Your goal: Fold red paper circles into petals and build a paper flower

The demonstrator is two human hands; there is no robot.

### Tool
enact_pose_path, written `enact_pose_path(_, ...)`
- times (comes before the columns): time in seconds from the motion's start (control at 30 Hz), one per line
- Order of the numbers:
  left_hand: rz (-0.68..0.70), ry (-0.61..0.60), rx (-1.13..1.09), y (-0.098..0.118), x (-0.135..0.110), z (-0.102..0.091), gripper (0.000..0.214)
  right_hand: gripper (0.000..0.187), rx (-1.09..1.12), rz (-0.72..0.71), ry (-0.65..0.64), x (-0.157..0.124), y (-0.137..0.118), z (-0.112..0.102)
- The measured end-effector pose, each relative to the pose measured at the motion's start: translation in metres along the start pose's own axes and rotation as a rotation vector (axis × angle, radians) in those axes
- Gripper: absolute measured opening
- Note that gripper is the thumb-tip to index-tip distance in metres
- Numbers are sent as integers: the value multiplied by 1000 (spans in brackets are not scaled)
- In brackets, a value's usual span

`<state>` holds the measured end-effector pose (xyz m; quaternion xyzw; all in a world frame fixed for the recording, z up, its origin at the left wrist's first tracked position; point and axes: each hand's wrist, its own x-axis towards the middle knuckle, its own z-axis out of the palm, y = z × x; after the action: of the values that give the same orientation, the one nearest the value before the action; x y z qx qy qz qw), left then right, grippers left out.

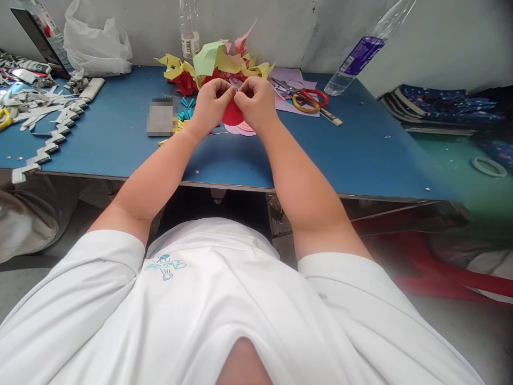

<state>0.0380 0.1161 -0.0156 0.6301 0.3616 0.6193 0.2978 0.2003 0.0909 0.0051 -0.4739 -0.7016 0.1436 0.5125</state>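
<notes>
A red paper circle (232,114) hangs below my fingertips over the table. My left hand (212,104) pinches at its upper edge, thumb against fingers. Right beside it, my right hand (256,101) is closed in a similar pinch, the two sets of fingertips almost touching. The fingers partly cover the circle's top. Under and just behind the circle lie several pink paper circles (245,129). Small teal folded paper pieces (186,110) and yellow paper pieces (179,125) are left of my left hand.
Crumpled coloured paper scraps (206,59) pile up behind my hands. Scissors (308,101) rest on purple paper (294,77) at right. A bottle (355,61) leans at the wall, another bottle (189,32) stands behind. A folded paper chain (52,141) and a plastic bag (96,45) occupy the left.
</notes>
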Motion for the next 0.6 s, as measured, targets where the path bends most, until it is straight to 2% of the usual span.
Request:
enact_pose_path(0.1, -22, 20, -35, 3, 2, -2, 37, 49, -25, 28, -2, 3, 3, -1)
enact_pose_path(0.27, -67, 90, -188, 8, 12, -17, 45, 53, -92, 81, -19, 6, 6, -3)
enact_pose_path(0.37, -39, 95, -171, 8, 13, -18, 34, 53, -70, 112, 31, 8, 8, -6)
enact_pose_path(0.47, -43, 67, -122, 8, 8, -12, 32, 41, 33, 63, 57, 8, 10, -8)
enact_pose_path(0.53, -58, 47, -85, 8, 4, -8, 34, 29, 78, 10, 10, 6, 9, -9)
enact_pose_path(0.6, -68, 17, -80, 9, 2, -8, 35, 27, 72, -10, -39, 2, 4, -9)
